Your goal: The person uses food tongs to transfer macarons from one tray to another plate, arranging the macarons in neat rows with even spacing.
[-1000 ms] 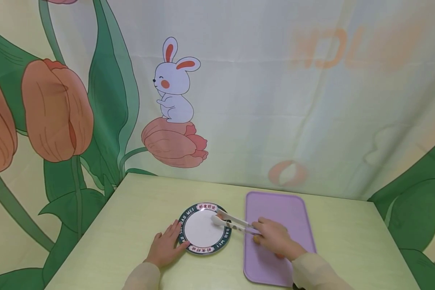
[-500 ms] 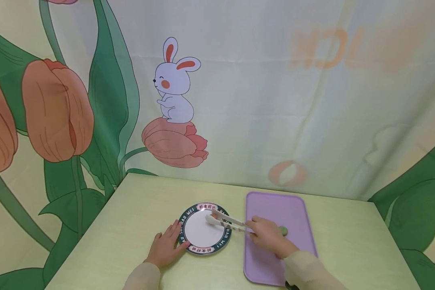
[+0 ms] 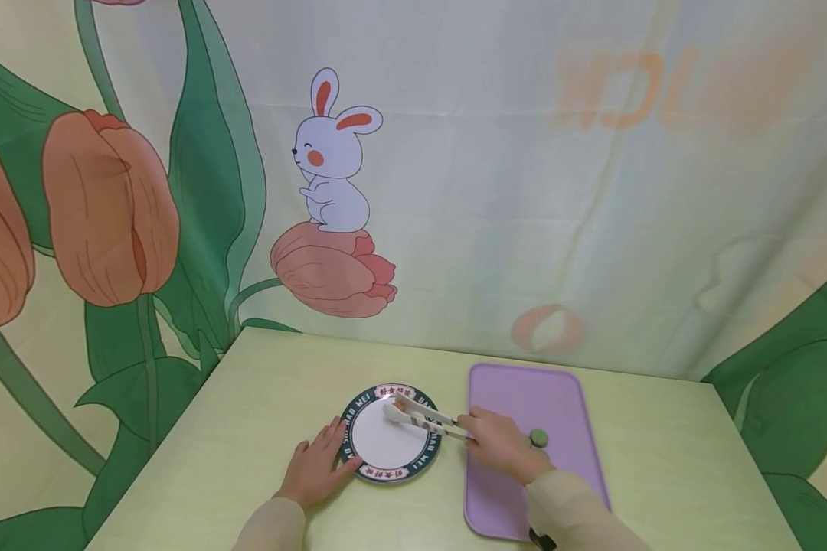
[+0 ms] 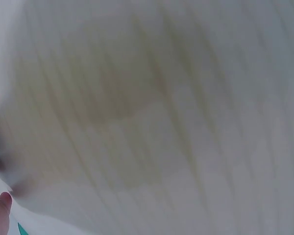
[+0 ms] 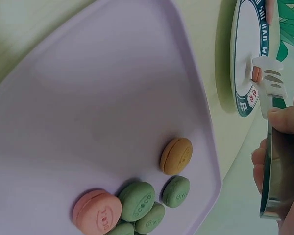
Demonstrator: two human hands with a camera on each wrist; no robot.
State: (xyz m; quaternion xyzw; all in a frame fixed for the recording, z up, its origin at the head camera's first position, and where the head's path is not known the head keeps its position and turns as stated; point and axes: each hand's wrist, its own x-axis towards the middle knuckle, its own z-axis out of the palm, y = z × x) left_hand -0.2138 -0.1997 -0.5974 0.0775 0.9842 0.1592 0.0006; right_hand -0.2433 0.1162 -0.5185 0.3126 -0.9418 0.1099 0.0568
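Note:
My left hand (image 3: 317,465) rests at the left rim of a round white plate (image 3: 386,448) with a dark green lettered border, fingers and thumb spread. In the left wrist view, pale blurred fabric hides nearly everything except a bit of fingers (image 4: 0,213). My right hand (image 3: 499,445) grips white-tipped tongs (image 5: 284,161), whose tips reach over the far part of the plate. A reddish-orange macaron (image 5: 257,74) sits between those tips, mostly covered by them. Whether it touches the plate I cannot tell.
A purple tray (image 3: 499,497) lies right of the plate, under my right forearm. On it the right wrist view shows an orange macaron (image 5: 177,156), a pink macaron (image 5: 97,211) and several green ones, including one green macaron (image 5: 137,200). A printed curtain (image 3: 455,191) hangs behind the table.
My right hand has moved left with the tongs, carrying the macaron further over the plate. A green macaron on the tray has come into sight behind the hand. My left hand has stayed put.

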